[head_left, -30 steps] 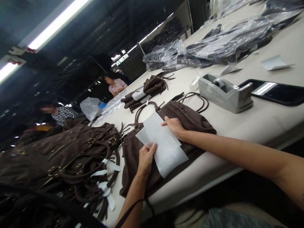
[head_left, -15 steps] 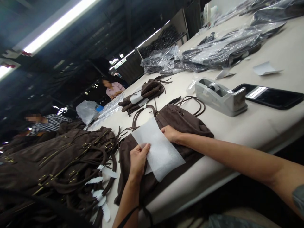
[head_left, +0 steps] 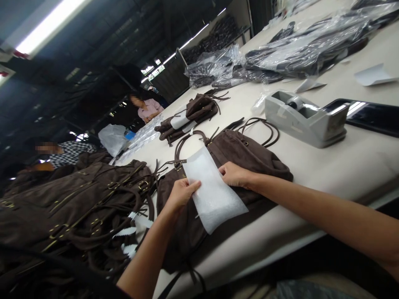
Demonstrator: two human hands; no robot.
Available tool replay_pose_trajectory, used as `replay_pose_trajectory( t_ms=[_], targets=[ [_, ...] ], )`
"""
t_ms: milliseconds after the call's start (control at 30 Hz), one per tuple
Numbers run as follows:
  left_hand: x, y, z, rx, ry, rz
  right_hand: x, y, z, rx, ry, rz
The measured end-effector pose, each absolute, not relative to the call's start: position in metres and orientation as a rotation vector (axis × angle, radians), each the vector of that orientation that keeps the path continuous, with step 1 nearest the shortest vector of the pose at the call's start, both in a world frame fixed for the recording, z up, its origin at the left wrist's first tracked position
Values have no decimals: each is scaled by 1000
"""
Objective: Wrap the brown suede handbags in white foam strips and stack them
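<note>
A white, slightly see-through wrapping sheet (head_left: 215,195) lies over the front of a dark brown handbag (head_left: 262,160) on the table. My left hand (head_left: 182,193) pinches the sheet's left edge, thumb on top and fingers partly hidden beneath. At the opposite edge, my right hand (head_left: 233,174) has its fingers closed on the sheet, the fingertips tucked behind it. The handbag's thin handles and straps loop out beyond the sheet, and a brass buckle (head_left: 178,166) shows by its upper left corner.
More brown bags (head_left: 93,203) are piled at the left, with white paper tags. A folded brown bag (head_left: 201,110) lies farther back. To the right are a grey tape dispenser (head_left: 307,118), a phone (head_left: 374,118) and plastic-wrapped bags (head_left: 305,52). Two people are in the background.
My left hand has moved up along the sheet's left edge. The sheet lies a little more upright, uncovering the buckle. The camera view has shifted slightly.
</note>
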State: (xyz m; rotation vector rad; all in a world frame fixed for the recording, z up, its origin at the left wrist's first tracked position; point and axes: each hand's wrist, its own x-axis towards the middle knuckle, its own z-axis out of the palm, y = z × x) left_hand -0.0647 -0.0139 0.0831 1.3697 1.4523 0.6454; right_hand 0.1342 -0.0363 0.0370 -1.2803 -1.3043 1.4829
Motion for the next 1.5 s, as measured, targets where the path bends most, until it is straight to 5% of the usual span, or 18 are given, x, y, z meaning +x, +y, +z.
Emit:
replay_pose_trajectory(
  t_ms=[767,1033,1333,1500],
  targets=[
    [-58,-30,37,1702,1592,842,144,-60,42,-1435,-1581,1271],
    [-36,-38,47,2319,2297,354,146,-65,47,-1488,-1776,1151],
    [-33,-36,46,2395,2298,327,146,-65,47,-1518,-1806,1144],
    [-32,-36,47,2364,2265,389,143,-75,45,-1627,-1851,865]
  ],
)
